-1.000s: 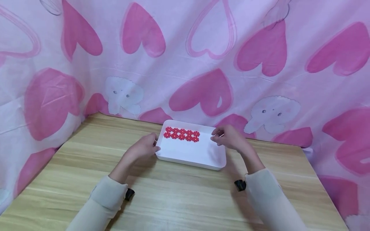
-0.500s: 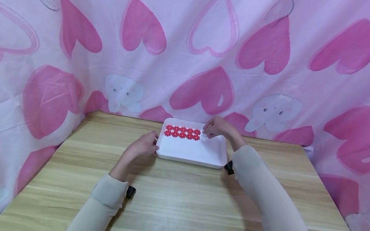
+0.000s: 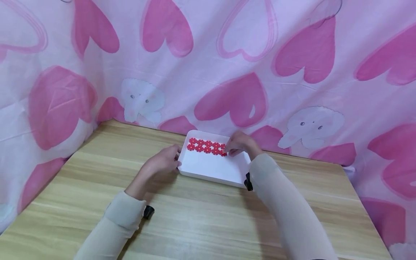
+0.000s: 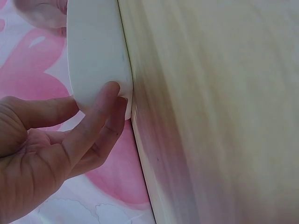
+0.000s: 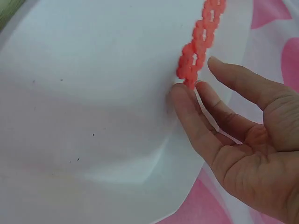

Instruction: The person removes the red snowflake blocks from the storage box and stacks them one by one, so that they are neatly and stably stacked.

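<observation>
A shallow white tray (image 3: 211,168) stands near the table's back edge. In its far left part lie two rows of red flower-shaped pieces (image 3: 206,146), set side by side. My left hand (image 3: 162,159) holds the tray's left end; in the left wrist view its fingertips press the outer wall (image 4: 96,51) and the rim. My right hand (image 3: 242,142) reaches into the tray at the right end of the rows. In the right wrist view, fingertips close about the end red flower-shaped piece (image 5: 190,77), while another fingertip stands apart. The right hand partly hides that end in the head view.
The wood-grain table (image 3: 191,224) extends in front of the tray and to both sides. A pink curtain (image 3: 182,79) with hearts hangs close behind it. A small black device (image 3: 148,212) sits at the left cuff and another (image 3: 248,181) at the right.
My right hand has moved left from the tray's right side to the end of the red rows. The left hand keeps its place on the tray, and the view has shifted slightly.
</observation>
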### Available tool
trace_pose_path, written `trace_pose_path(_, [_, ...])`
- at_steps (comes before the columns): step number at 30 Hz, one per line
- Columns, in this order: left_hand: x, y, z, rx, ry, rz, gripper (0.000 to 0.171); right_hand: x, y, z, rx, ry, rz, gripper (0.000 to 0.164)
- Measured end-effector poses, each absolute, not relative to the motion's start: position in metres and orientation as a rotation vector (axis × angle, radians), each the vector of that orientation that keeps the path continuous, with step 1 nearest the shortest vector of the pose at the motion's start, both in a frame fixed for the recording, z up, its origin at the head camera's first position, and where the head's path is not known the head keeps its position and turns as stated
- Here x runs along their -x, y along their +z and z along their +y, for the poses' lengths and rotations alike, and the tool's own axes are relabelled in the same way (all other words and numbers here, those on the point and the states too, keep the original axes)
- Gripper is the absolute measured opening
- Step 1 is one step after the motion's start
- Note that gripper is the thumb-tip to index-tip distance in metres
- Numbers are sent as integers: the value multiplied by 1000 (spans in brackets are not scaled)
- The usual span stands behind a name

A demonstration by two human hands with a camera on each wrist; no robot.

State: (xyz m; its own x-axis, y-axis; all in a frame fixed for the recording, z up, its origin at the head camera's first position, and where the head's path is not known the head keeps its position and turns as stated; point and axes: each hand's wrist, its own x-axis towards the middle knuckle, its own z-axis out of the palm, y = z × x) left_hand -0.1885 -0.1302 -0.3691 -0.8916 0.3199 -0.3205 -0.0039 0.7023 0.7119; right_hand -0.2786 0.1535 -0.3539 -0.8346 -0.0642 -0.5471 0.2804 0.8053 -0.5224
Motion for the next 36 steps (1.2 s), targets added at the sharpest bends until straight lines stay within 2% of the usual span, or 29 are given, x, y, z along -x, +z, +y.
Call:
trace_pose_path(5, [191, -367, -131, -253, 1012, 2499, 39, 283, -356, 144, -200, -722, 2464, 25])
trace_pose_path(12, [193, -366, -131, -270, 1003, 2505, 40, 287, -362, 135, -236, -635, 2527, 49])
trace_pose_path(18, [193, -365, -131, -282, 1011, 2499, 40, 287, -363, 136, -263, -666, 2526, 55])
trace_pose_path(29, [194, -367, -131, -255, 1041, 2480, 38, 293, -368, 141, -277, -635, 2498, 46])
trace_pose_path(36, [192, -368, -131, -249, 1027, 2475, 38, 288, -367, 150, -255, -801, 2423, 26])
